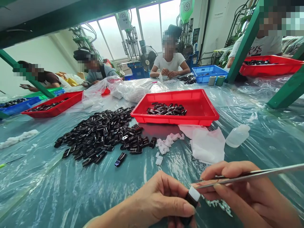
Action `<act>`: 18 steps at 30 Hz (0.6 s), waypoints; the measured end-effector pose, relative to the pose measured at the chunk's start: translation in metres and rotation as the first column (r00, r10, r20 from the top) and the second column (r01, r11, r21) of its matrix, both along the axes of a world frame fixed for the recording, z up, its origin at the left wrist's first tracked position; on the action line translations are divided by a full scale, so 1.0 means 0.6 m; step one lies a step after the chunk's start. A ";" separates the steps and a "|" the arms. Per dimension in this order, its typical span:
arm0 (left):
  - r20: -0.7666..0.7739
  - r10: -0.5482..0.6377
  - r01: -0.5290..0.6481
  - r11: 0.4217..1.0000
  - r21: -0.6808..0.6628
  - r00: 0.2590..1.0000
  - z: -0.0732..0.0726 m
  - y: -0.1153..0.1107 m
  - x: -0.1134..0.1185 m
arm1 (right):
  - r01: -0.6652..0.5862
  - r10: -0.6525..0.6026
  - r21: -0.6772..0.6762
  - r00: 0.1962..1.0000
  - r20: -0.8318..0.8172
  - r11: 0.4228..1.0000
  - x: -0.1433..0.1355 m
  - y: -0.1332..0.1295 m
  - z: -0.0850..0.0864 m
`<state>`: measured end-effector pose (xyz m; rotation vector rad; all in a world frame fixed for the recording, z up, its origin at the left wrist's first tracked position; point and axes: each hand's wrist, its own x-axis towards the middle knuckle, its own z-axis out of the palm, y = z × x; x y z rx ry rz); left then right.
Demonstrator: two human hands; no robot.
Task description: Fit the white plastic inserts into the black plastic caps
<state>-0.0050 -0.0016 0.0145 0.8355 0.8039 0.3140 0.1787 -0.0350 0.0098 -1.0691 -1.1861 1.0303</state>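
Note:
At the bottom centre my left hand (163,199) grips a small black part (189,205) between thumb and fingers, a white piece (194,193) covering its upper end. My right hand (247,193) pinches metal tweezers (251,174), whose tips point left beside the white piece; whether they touch it I cannot tell. A large heap of black parts (102,133) lies left of centre, with one single black part (120,159) in front of it. Small white pieces (166,144) sit right of the heap, near a white cloth (207,144).
A red tray (175,119) holding black parts stands behind the heap. A translucent bottle (237,135) lies tilted at the right. Further off are a blue tray (210,71), another red tray (57,109) and several people seated around the plastic-covered table (78,190). Green posts (247,41) rise at the right.

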 end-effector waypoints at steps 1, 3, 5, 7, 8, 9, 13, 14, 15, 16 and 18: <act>0.006 0.001 -0.001 1.000 0.005 1.000 0.000 0.000 0.000 | -0.032 0.032 -0.019 0.999 0.015 0.999 0.008 0.004 -0.001; 0.027 -0.001 0.000 1.000 0.026 1.000 -0.001 0.001 -0.001 | -0.108 0.110 -0.038 0.993 0.050 0.993 0.022 0.011 -0.003; 0.057 0.011 -0.014 0.999 0.046 0.998 -0.002 0.002 -0.002 | -0.137 0.139 -0.054 0.989 0.049 0.989 0.027 0.015 -0.004; 0.093 0.040 -0.045 0.998 0.050 0.995 -0.002 0.003 -0.003 | -0.106 0.107 -0.079 0.994 0.002 0.991 0.022 0.014 -0.003; 0.107 0.053 -0.059 0.997 0.046 0.993 -0.003 0.004 -0.003 | -0.100 0.098 -0.092 0.995 -0.022 0.991 0.018 0.013 -0.002; 0.116 0.062 -0.067 0.997 0.040 0.991 -0.004 0.003 -0.003 | -0.105 0.102 -0.102 0.994 -0.034 0.989 0.014 0.011 -0.001; 0.076 0.037 -0.039 0.999 0.024 0.996 -0.006 -0.001 0.000 | -0.164 0.177 -0.120 0.978 0.110 0.979 0.016 0.014 0.003; 0.060 0.041 -0.042 0.999 0.028 0.997 -0.006 -0.001 0.001 | -0.156 0.174 -0.114 0.971 0.166 0.981 0.022 0.018 0.003; 0.042 0.052 -0.053 0.998 0.031 0.998 -0.006 -0.002 0.002 | -0.147 0.166 -0.107 0.964 0.206 0.983 0.029 0.022 0.003; 0.023 0.066 -0.067 0.997 0.032 0.998 -0.006 -0.002 0.004 | -0.142 0.162 -0.103 0.962 0.219 0.984 0.035 0.027 0.003; -0.020 0.089 -0.089 0.996 0.022 0.996 -0.005 -0.002 0.007 | -0.151 0.168 -0.112 0.971 0.171 0.982 0.044 0.035 0.002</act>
